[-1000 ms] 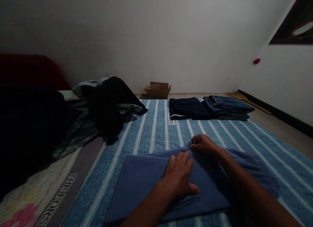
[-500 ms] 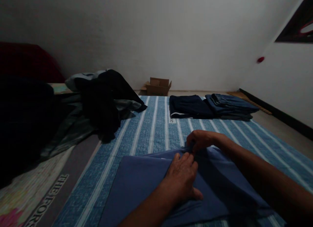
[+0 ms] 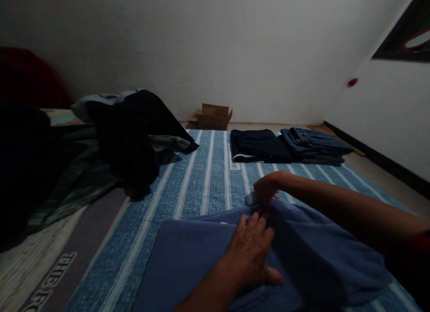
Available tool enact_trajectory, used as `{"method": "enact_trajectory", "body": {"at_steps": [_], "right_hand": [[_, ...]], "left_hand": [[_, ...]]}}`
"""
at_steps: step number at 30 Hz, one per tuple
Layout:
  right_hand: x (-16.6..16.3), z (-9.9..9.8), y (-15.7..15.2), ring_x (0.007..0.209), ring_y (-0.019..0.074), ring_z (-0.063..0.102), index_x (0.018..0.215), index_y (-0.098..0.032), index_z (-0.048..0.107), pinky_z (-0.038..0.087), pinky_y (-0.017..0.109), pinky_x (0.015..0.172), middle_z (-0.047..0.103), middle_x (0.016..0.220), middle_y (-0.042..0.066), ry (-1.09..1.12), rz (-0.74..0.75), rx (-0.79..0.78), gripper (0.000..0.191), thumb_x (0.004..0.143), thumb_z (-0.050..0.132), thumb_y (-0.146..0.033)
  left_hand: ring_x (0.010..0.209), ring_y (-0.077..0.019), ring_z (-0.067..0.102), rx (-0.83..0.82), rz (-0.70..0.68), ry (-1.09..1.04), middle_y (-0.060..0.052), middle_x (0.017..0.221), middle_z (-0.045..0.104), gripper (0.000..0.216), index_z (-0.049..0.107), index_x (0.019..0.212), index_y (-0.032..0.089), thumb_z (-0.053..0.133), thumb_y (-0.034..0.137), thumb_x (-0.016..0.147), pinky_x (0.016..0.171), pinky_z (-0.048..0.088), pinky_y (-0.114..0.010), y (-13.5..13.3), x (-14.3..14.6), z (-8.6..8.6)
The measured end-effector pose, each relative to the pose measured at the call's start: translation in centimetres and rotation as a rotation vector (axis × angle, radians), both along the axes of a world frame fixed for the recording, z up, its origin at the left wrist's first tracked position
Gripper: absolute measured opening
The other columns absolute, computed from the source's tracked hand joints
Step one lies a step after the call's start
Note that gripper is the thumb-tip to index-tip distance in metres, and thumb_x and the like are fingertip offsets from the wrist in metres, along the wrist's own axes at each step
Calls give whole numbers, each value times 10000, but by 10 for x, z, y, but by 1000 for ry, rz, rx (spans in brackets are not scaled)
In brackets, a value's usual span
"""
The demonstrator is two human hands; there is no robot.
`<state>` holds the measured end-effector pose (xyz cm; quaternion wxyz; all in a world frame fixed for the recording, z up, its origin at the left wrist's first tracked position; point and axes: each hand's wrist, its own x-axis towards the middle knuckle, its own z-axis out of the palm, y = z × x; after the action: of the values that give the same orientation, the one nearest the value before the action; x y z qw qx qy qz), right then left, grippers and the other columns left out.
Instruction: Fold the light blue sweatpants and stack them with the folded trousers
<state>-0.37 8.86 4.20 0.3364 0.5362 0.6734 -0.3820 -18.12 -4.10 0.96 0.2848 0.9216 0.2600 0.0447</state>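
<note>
A blue garment (image 3: 188, 258) lies partly folded on the striped bedsheet (image 3: 193, 188) right in front of me; its exact kind is not clear. My left hand (image 3: 250, 249) rests flat on the middle of the garment, thumb stretched out to the right and fingers spread. Just beyond those fingertips, my right hand (image 3: 267, 190) bends down at the wrist and grips the garment's far edge, which is slightly raised there. The right fingertips are partly hidden in the cloth. To the right, under my forearm, the fabric bulges loosely.
Folded dark trousers (image 3: 258, 145) and a stack of folded jeans (image 3: 316, 144) lie at the far side of the bed. A heap of dark clothes (image 3: 127, 137) spreads on the left. An open cardboard box (image 3: 214, 117) stands by the wall.
My right hand has lifted a little, drawing the far edge of the garment up. The fabric on the right now bulges more. My left hand stays nearly in place.
</note>
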Motion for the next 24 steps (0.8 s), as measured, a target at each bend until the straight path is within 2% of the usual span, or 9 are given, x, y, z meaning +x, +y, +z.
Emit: {"method": "enact_trajectory", "body": {"at_steps": [2, 5, 8, 14, 17, 20, 22, 24], "right_hand": [[3, -2, 5, 614, 200, 609, 509, -161, 623, 501, 357, 623, 539, 480, -25, 15, -38, -21, 313, 388, 874, -303], [14, 0, 6, 565, 155, 602, 652, -173, 698, 506, 306, 590, 589, 514, -43, 89, -133, -50, 365, 398, 864, -377], [26, 1, 0, 563, 127, 599, 785, -182, 720, 499, 253, 568, 632, 578, -41, 202, -235, 3, 406, 450, 846, -372], [41, -10, -22, 563, 117, 576, 972, -195, 688, 448, 221, 549, 639, 648, -35, 360, -341, 310, 368, 629, 749, -313], [47, -9, -40, 688, 158, 601, 951, -175, 689, 424, 237, 612, 666, 767, 15, 370, -371, 555, 326, 665, 733, -325], [58, -1, -66, 797, 193, 598, 1004, -159, 666, 408, 259, 664, 671, 870, 68, 358, -425, 764, 321, 787, 621, -392], [70, 3, -85, 766, 182, 600, 1039, -157, 651, 405, 252, 649, 673, 859, 66, 372, -451, 805, 348, 819, 575, -415], [84, 4, -102, 725, 167, 601, 1020, -161, 659, 404, 235, 622, 676, 833, 47, 390, -449, 768, 364, 770, 630, -424]], "left_hand": [[1434, -321, 54, -31, 25, 45, -168, 1565, 93, 933, 338, 1413, 174, 620, 659, 667, 1146, 92, -519, 1, 2, -1], [1429, -329, -31, -76, 28, 110, -161, 1567, -30, 1063, 222, 1467, 176, 651, 649, 618, 1140, 76, -540, 4, 6, -2], [1420, -330, -91, -86, 31, 141, -152, 1561, -91, 1150, 153, 1487, 168, 666, 650, 578, 1135, 71, -554, 8, 10, 0], [1418, -343, -80, -79, 21, 225, -184, 1553, -83, 1235, 161, 1484, 127, 698, 657, 506, 1131, 78, -552, 17, 17, 9], [1419, -348, -64, -64, 19, 267, -190, 1553, -65, 1243, 171, 1482, 120, 704, 653, 494, 1131, 79, -549, 20, 19, 13], [1421, -349, -39, -50, 23, 304, -193, 1554, -34, 1231, 182, 1481, 114, 709, 634, 497, 1131, 96, -548, 21, 21, 19], [1422, -348, -32, -47, 27, 324, -194, 1554, -19, 1224, 191, 1480, 115, 713, 621, 495, 1130, 104, -549, 21, 22, 23], [1423, -343, -27, -43, 30, 335, -192, 1554, -6, 1215, 201, 1478, 117, 717, 609, 496, 1132, 106, -543, 21, 22, 26]]}}
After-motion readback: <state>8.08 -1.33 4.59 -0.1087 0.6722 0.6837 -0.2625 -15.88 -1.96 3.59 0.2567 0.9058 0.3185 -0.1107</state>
